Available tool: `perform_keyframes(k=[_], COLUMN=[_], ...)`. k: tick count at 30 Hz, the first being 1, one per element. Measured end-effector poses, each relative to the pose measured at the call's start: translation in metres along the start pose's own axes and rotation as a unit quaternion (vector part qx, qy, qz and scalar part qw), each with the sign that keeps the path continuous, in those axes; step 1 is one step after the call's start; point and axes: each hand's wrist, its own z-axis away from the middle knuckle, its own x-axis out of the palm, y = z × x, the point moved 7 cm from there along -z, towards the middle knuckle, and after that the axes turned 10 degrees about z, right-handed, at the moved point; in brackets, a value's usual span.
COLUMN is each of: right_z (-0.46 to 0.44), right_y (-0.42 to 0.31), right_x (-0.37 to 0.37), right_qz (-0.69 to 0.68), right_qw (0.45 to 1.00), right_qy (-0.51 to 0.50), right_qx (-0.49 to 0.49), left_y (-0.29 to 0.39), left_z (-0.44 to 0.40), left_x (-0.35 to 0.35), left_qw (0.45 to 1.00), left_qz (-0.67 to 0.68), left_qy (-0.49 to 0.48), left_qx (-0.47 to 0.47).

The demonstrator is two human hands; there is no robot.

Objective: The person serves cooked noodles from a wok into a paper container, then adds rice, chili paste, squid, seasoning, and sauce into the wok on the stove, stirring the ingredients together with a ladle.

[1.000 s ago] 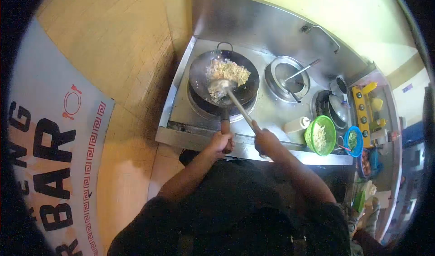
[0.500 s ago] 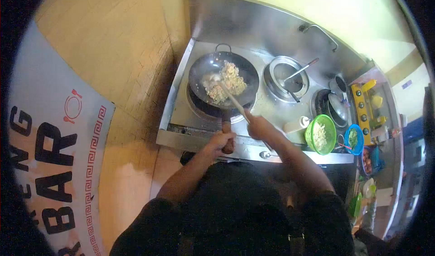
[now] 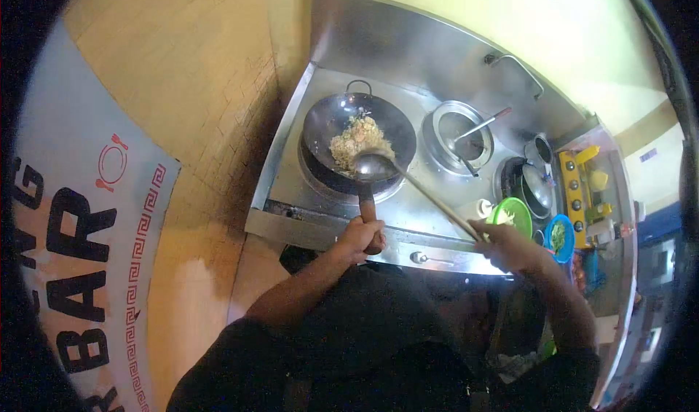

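Wrapped round the wooden handle of a dark wok (image 3: 320,124) is my left hand (image 3: 359,238). The wok sits on the left burner and holds a mound of fried rice (image 3: 357,139). My right hand (image 3: 506,246) is closed on the far end of a long-handled ladle (image 3: 375,166). The ladle's bowl is over the near edge of the wok, just above the handle joint, with its rounded back facing up. A green basket (image 3: 521,212) of pale shredded food is partly hidden behind my right hand.
Right of the wok stands a metal pot (image 3: 437,124) with a ladle resting in it. Beyond it are a lidded pan (image 3: 537,193), a white squeeze bottle (image 3: 475,209) and a blue basket (image 3: 570,241) of greens. A steel backsplash (image 3: 408,44) rises behind, with a faucet (image 3: 520,66).
My right hand has moved right and toward me, drawing the ladle back from the middle of the wok to its near edge. The rice lies in a more gathered mound. My left hand keeps its grip.
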Motion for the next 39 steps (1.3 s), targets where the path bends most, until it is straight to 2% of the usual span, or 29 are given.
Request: perform_keyframes(k=[2, 4, 6, 8, 11, 14, 17, 19, 21, 22, 24, 25, 26, 28, 29, 31, 33, 35, 36, 38, 39], right_z=[-0.022, -0.072, -0.124, -0.146, -0.198, -0.24, -0.198, -0.14, -0.105, -0.094, -0.064, -0.056, -0.044, -0.032, -0.033, -0.042, -0.08, -0.143, -0.159, -0.175, -0.183], right_y=[0.0, -0.004, 0.003, -0.008, -0.011, -0.014, -0.008, -0.005, 0.009, 0.016, 0.009, 0.006, -0.002, -0.006, -0.004, 0.002, 0.006, 0.035, 0.038, 0.032, 0.026], right_x=[0.03, 0.067, 0.087, 0.09, 0.076, 0.062, 0.074, 0.069, 0.053, 0.04, 0.005, -0.011, -0.028, -0.045, -0.043, -0.036, -0.005, 0.029, 0.038, 0.052, 0.056], right_qz=[0.105, 0.212, 0.229, 0.219, 0.1, 0.088, 0.17, 0.259, 0.288, 0.305, 0.391, 0.421, 0.419, 0.434, 0.444, 0.462, 0.413, 0.291, 0.183, 0.064, 0.031], right_qw=[0.992, 0.976, 0.966, 0.96, 0.966, 0.965, 0.979, 0.961, 0.951, 0.946, 0.906, 0.893, 0.894, 0.885, 0.882, 0.877, 0.9, 0.941, 0.961, 0.95, 0.951], right_qy=[0.048, 0.036, 0.119, 0.174, 0.234, 0.238, 0.109, 0.089, 0.113, 0.089, 0.162, 0.158, 0.154, 0.169, 0.155, 0.131, 0.129, 0.17, 0.207, 0.298, 0.305], right_qx=[-0.044, 0.02, 0.021, 0.017, 0.048, 0.059, 0.032, 0.026, 0.013, 0.061, 0.006, 0.019, 0.039, 0.012, 0.018, 0.028, 0.045, 0.03, -0.021, -0.066, -0.029], left_y=[-0.002, -0.008, -0.011, -0.011, -0.013, -0.013, -0.001, -0.009, 0.002, 0.003, 0.004, -0.002, 0.001, 0.011, 0.009, 0.009, 0.001, -0.001, 0.0, -0.005, -0.006], left_z=[-0.001, -0.008, -0.013, -0.012, -0.012, -0.013, -0.017, -0.005, 0.026, 0.035, 0.042, 0.028, 0.023, 0.014, 0.012, 0.008, 0.009, 0.002, -0.002, -0.005, -0.008], left_x=[-0.005, -0.01, -0.016, -0.023, -0.03, -0.034, -0.055, -0.052, -0.019, -0.005, 0.018, 0.01, 0.004, -0.008, -0.013, -0.015, -0.022, -0.029, -0.034, -0.049, -0.053], left_qw=[1.0, 0.999, 0.998, 0.998, 0.993, 0.997, 1.0, 0.999, 0.996, 0.999, 0.999, 0.995, 0.994, 0.988, 0.993, 0.992, 0.992, 0.993, 0.993, 0.992, 0.992], left_qz=[-0.011, 0.049, 0.069, 0.057, 0.112, 0.068, 0.016, 0.035, 0.083, 0.05, -0.013, 0.083, 0.104, 0.151, 0.109, 0.116, 0.115, 0.107, 0.11, 0.123, 0.116], left_qy=[0.013, 0.014, 0.009, 0.004, -0.01, -0.018, -0.02, -0.014, -0.007, -0.018, -0.037, -0.056, -0.042, -0.015, -0.039, -0.05, -0.05, -0.05, -0.042, -0.018, -0.046], left_qx=[0.001, 0.002, 0.012, 0.03, 0.025, 0.021, 0.002, -0.014, -0.015, -0.007, 0.015, -0.002, -0.011, -0.03, -0.021, -0.007, -0.008, -0.006, -0.005, -0.007, -0.001])
